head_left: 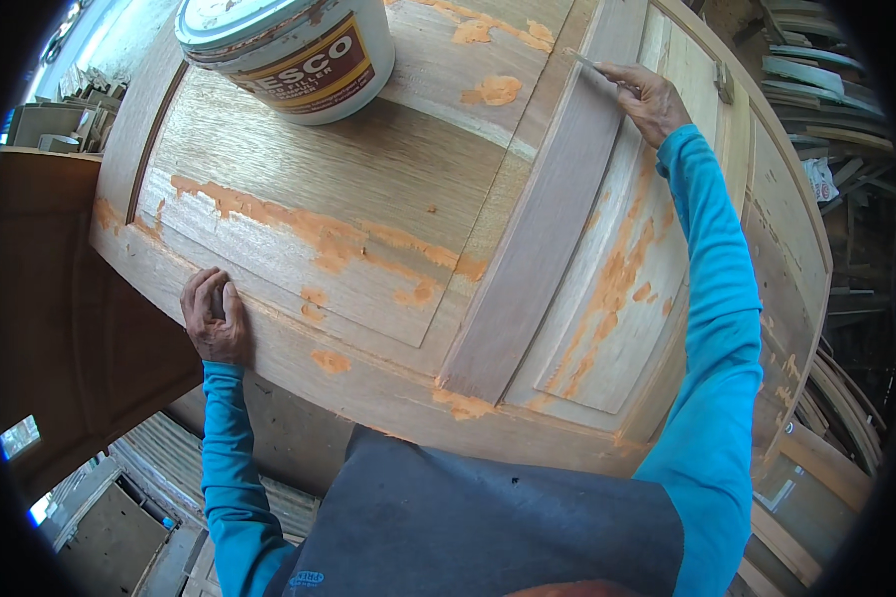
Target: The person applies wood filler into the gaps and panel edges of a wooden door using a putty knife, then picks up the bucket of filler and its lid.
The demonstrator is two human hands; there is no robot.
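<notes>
Two hands work on a panelled wooden door point(368, 199) lying flat. Left hand point(216, 318) rests palm down on the door's near rail, fingers together and loosely curled, gripping nothing that I can see. Right hand point(647, 98) reaches far out and pinches a thin pale scraper blade point(584, 60) between closed fingers, its tip on the darker brown centre stile point(538, 229). Orange patches of wood filler point(309, 231) streak the panels. Farther off, a white plastic tub point(289, 50) stands on the door's far end.
</notes>
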